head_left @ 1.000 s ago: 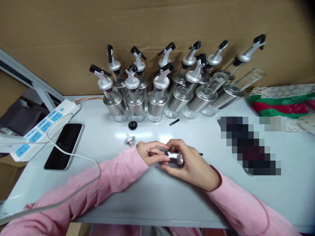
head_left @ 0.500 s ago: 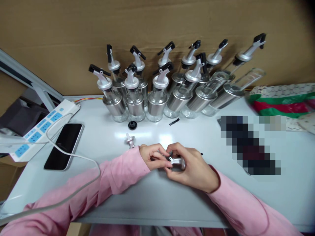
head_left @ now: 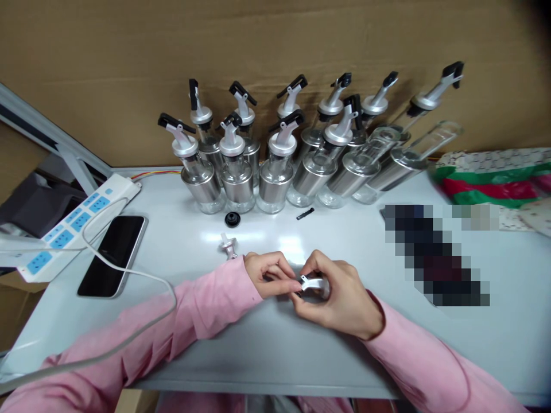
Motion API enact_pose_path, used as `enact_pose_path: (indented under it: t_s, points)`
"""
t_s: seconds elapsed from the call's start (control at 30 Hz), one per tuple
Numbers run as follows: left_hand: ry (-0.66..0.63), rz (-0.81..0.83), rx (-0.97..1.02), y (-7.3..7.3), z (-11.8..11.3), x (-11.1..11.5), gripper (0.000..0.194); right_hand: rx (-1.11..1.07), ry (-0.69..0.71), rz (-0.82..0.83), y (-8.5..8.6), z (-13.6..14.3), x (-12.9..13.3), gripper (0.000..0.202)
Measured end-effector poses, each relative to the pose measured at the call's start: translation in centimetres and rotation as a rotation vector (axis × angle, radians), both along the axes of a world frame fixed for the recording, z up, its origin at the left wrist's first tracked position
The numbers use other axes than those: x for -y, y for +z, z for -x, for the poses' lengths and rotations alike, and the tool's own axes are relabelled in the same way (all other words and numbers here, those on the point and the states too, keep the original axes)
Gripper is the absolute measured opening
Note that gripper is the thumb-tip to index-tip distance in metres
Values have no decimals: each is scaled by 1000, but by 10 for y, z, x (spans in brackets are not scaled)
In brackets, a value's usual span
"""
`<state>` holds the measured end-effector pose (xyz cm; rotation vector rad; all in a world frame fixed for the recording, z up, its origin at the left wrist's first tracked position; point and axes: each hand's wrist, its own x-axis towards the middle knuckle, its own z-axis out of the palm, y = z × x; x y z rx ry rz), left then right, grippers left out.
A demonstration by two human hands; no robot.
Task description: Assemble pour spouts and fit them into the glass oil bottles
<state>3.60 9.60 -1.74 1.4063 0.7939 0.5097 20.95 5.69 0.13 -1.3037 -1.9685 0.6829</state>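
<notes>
A silver pourer spout (head_left: 317, 284) is held between the thumb and fingers of my right hand (head_left: 340, 295). My left hand (head_left: 272, 275) has its fingertips pinched at the spout's narrow end; whether they also hold a small part is hidden. Just left of my left hand lies another silver spout piece (head_left: 228, 245) on the table. Beyond the hands are a round black stopper (head_left: 232, 219) and a small black lever (head_left: 305, 214), both lying flat.
Several glass bottles with steel bands (head_left: 275, 180) stand along the back, most with spouts. A phone (head_left: 112, 255) and a power strip (head_left: 71, 229) lie left, with a white cable crossing my left sleeve. A coloured bag (head_left: 495, 180) sits back right.
The spout in my right hand has shifted slightly right, and its narrow end shows more. My left hand stays nearly in place, its fingertips at that end.
</notes>
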Motion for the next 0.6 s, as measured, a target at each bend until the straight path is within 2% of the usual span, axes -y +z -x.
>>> enact_pose_path:
  t_s: [0.23,0.4,0.6]
  points:
    - [-61,-24,-21,-1,1,-1,20,9,7,47,-3,-1,-1,39]
    - [-66,54,-4,1,1,-2,27,30,-33,40,-5,-2,-2,45]
    - [-71,33,-34,0,0,-2,31,48,-29,34,-6,-2,-2,49]
